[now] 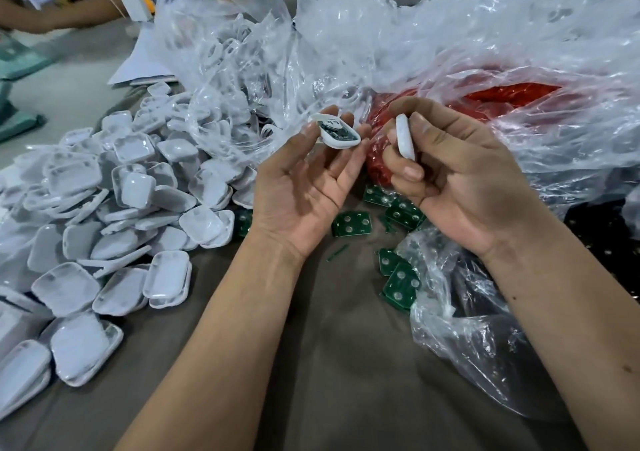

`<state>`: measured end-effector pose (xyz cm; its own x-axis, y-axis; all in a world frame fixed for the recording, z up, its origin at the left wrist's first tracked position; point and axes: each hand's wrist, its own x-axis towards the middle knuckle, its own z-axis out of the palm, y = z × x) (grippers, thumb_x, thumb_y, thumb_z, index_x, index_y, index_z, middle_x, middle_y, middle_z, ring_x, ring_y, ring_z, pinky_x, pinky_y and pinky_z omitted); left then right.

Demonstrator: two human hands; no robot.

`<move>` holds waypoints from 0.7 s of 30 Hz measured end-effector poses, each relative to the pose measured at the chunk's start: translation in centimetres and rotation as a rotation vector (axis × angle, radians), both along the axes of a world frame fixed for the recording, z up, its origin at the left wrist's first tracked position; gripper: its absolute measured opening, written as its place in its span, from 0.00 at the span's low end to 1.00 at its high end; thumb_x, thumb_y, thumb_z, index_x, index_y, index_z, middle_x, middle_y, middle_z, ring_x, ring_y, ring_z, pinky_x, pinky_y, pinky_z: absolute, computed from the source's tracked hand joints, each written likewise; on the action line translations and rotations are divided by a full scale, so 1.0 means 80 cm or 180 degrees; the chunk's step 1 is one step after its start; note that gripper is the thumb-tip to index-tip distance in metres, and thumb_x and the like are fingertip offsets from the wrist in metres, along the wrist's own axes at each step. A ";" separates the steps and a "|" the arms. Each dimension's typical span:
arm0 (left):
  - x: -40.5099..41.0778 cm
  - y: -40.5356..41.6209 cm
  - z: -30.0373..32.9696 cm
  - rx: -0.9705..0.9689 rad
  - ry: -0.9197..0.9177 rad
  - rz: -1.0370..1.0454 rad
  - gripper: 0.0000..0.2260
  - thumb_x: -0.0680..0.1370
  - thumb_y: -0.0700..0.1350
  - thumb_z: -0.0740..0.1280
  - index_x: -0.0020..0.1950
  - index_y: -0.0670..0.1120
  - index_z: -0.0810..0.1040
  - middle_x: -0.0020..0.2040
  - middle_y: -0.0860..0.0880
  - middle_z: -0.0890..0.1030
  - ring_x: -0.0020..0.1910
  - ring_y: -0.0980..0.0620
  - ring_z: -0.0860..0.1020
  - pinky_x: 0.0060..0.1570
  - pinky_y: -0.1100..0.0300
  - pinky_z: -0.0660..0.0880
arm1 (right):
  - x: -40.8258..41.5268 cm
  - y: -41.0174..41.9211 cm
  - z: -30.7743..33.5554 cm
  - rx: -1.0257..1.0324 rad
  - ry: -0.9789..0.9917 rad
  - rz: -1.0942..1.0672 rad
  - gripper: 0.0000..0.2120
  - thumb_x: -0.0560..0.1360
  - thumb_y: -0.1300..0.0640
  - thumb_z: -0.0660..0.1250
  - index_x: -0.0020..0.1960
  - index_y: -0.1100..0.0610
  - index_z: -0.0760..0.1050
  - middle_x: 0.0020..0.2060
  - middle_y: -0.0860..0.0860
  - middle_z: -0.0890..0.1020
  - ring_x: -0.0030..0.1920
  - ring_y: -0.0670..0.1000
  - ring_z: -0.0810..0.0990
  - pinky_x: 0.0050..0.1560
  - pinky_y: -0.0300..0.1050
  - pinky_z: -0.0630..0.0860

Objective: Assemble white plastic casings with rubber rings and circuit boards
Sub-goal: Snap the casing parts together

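My left hand [304, 187] pinches a white casing half [337, 136] between thumb and fingertips, palm up; a green circuit board shows inside it. My right hand [460, 173] grips a second white casing half [405, 136] edge-on, a little right of the first. The two halves are apart. Loose green circuit boards [351, 224] lie on the table below my hands. A big pile of white casings [114, 215] covers the left of the table. Red rubber rings [512, 96] fill a clear bag behind my right hand.
Crumpled clear plastic bags [346, 35] hold more white parts at the back. Another clear bag [467, 329] lies under my right forearm. A second person's arm [52, 18] rests at the far left. The brown table [329, 364] runs between my forearms.
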<state>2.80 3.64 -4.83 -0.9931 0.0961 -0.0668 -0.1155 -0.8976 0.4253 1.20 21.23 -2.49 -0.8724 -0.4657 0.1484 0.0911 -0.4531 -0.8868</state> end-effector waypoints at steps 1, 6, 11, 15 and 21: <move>0.000 0.000 0.000 -0.0015 0.0009 -0.0010 0.12 0.75 0.38 0.69 0.57 0.35 0.79 0.56 0.37 0.82 0.55 0.37 0.83 0.57 0.49 0.82 | 0.000 0.000 0.000 -0.0029 0.0029 0.0019 0.11 0.84 0.63 0.56 0.56 0.60 0.77 0.40 0.56 0.70 0.33 0.47 0.68 0.29 0.38 0.59; 0.001 0.002 0.001 -0.0095 0.0101 -0.0041 0.13 0.76 0.36 0.68 0.59 0.36 0.78 0.56 0.36 0.82 0.56 0.37 0.83 0.59 0.49 0.81 | -0.001 0.003 -0.002 -0.0215 0.0022 0.0115 0.12 0.83 0.64 0.57 0.56 0.59 0.80 0.43 0.56 0.71 0.34 0.47 0.69 0.30 0.37 0.61; 0.000 0.004 0.000 -0.0231 0.0362 -0.0071 0.20 0.71 0.34 0.70 0.63 0.38 0.74 0.56 0.37 0.83 0.56 0.38 0.84 0.59 0.48 0.81 | -0.004 0.006 0.000 -0.0165 0.0088 0.0002 0.21 0.78 0.67 0.64 0.71 0.64 0.74 0.45 0.51 0.82 0.43 0.46 0.74 0.34 0.34 0.70; 0.001 0.003 -0.002 -0.0182 0.0536 -0.0194 0.20 0.70 0.30 0.74 0.60 0.38 0.77 0.56 0.36 0.84 0.59 0.36 0.83 0.62 0.46 0.79 | -0.003 0.009 0.003 -0.0178 0.0055 -0.0374 0.22 0.77 0.68 0.65 0.71 0.65 0.74 0.46 0.52 0.84 0.43 0.46 0.77 0.33 0.34 0.72; 0.002 0.004 -0.001 0.0011 0.0696 -0.0416 0.29 0.66 0.28 0.78 0.66 0.33 0.75 0.61 0.34 0.79 0.62 0.35 0.80 0.62 0.45 0.79 | -0.006 0.013 0.006 -0.0232 -0.0145 -0.0907 0.17 0.74 0.66 0.69 0.62 0.63 0.77 0.46 0.54 0.84 0.40 0.48 0.79 0.30 0.34 0.72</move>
